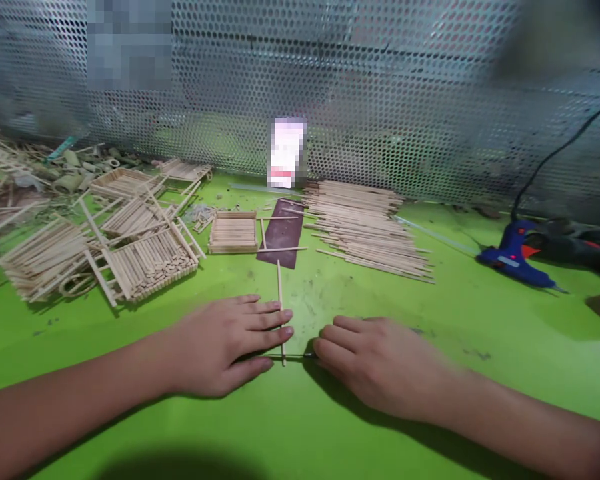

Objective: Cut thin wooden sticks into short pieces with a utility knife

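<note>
Both hands lie palm-down on the green work mat (pixel 360 313), close together at the middle of the table. The left hand (pixel 225 347) is flat with its fingers slightly spread, and the fingertips (pixel 286 315) reach over a long wooden stick (pixel 280 290) that runs straight out ahead of the hands. Its thumb rests near the foot of that stick. The right hand (pixel 380 367) sits just beside it, its fingers loosely together, and neither hand is pinching anything. Those fingertips (pixel 320 350) touch the end of a thin crosswise stick (pixel 293 357), which passes under the left hand's side and meets the long stick near its foot, forming a T.

Ahead of the hands, a dark brown pad (pixel 280 233) lies on the mat with a few loose sticks across it. Further ahead and right of the right hand sits a wide heap of loose sticks (pixel 365 230). Ahead of the left hand stands a small square stick panel (pixel 233 232), and further left lie several stick-built frames (pixel 147 257) in an overlapping jumble. Well off to the right of the right hand rests a blue hot glue gun (pixel 513 257) with a black cord (pixel 545 160) rising from it. A perforated metal sheet (pixel 300 80) stands behind everything.
</note>
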Demonstrator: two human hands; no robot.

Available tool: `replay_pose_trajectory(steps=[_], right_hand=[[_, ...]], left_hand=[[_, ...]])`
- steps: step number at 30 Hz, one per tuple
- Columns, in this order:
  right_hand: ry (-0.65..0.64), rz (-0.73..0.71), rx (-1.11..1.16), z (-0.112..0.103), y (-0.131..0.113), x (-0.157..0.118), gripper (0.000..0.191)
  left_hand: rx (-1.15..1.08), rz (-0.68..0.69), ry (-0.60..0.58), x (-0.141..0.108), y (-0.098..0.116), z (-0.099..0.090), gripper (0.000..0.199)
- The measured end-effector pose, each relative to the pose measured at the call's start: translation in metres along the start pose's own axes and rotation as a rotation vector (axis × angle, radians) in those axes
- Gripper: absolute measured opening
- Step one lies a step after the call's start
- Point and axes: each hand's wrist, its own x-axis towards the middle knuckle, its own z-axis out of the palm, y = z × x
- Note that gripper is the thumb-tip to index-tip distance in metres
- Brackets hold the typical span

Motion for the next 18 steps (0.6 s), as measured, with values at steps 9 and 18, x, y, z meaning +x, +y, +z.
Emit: replay_pose_trajectory(steps=[9, 18], right_hand=[[-0.002, -0.004, -0.016, -0.0011, 0.0025, -0.0014, 0.011], [-0.008, 0.000, -0.017, -0.0011, 0.0031, -0.0009, 0.011]], left_hand=[[-0.035, 0.010, 0.038, 0.0000, -0.0015, 0.0010, 0.045], [0.131, 0.101, 0.174, -0.0001, 0.0028, 0.0018, 0.046]])
